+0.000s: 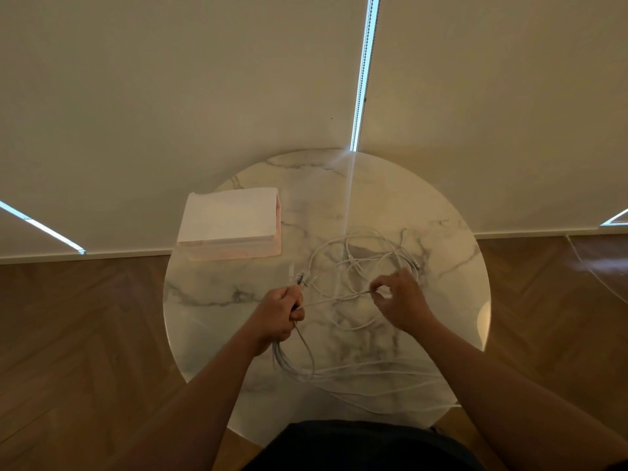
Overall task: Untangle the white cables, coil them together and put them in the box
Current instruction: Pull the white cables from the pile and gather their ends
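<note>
Several white cables [360, 256] lie in a loose tangle on the round marble table [452, 266], right of centre. My left hand [280, 316] grips a bundle of cable strands; their plug ends stick out above the fist and the strands hang below it and trail along the near edge of the table. My right hand [399, 297] pinches one strand between thumb and fingertips, and that strand runs taut across to my left hand. The pale pink box [234, 229] sits at the table's back left with its white lid on.
Wooden herringbone floor [78, 334] surrounds the table. Pale roller blinds [204, 96] hang behind it, with bright slits of daylight between them. A thin cord trails on the floor at far right.
</note>
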A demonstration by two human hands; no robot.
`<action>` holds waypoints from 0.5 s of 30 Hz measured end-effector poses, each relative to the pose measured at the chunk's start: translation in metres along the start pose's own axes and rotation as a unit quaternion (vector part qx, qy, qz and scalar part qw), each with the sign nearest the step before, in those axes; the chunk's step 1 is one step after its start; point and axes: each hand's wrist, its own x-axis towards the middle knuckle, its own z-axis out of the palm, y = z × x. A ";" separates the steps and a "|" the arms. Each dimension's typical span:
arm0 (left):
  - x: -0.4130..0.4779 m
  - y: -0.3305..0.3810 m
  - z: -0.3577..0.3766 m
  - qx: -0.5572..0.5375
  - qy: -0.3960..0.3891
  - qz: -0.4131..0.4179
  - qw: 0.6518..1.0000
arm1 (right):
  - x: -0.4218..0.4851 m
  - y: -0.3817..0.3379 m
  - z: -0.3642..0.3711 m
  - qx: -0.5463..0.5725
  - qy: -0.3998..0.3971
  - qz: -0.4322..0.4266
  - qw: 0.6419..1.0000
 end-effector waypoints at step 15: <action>-0.007 0.002 -0.014 -0.057 -0.045 0.000 0.997 | 0.043 -0.044 -0.034 0.463 -0.019 0.342 0.818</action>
